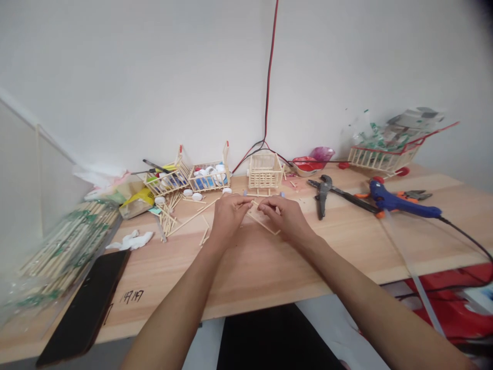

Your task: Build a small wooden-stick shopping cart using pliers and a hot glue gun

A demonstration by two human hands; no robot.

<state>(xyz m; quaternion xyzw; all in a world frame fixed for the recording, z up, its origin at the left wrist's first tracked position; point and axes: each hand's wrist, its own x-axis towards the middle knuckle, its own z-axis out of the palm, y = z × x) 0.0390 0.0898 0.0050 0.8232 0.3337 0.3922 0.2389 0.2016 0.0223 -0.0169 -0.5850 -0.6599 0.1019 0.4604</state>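
Note:
My left hand and my right hand are close together over the middle of the table. Both have fingers closed in a pinch at thin wooden sticks, which seem to form an angled piece between them; the fingertips partly cover it. Right behind the hands stands a small cart built of wooden sticks, with light blue wheels low at its sides. Left of my left hand lie a few short bent or joined sticks and a heap of loose sticks.
Two stick carts with bottle caps and pens stand back left. Bagged sticks and a black phone lie left. To the right are a cutter tool, a blue glue gun, orange-handled pliers and a red-trimmed cart.

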